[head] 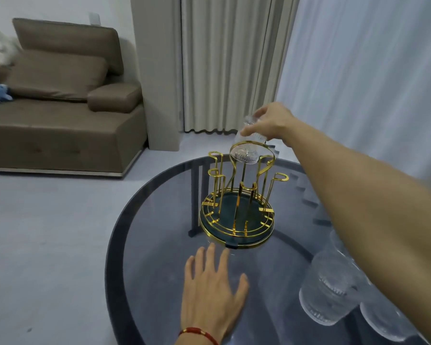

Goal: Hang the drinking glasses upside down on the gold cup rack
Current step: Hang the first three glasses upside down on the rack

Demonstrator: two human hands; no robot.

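The gold cup rack (237, 212) stands on a dark round tray in the middle of the glass table, its wire prongs and ring handle pointing up. My right hand (271, 123) reaches over the rack's far side and grips a clear ribbed drinking glass (245, 148) by its base, mouth down and tilted, behind the ring handle. My left hand (214, 290) lies flat on the table in front of the rack, fingers spread, holding nothing. More ribbed glasses (329, 292) stand at the near right under my right forearm.
The round smoked-glass table (144, 245) has a dark rim; its left edge curves close to my left hand. A brown sofa (60, 115) sits at the back left, with curtains (224, 63) behind the table. Light floor lies to the left.
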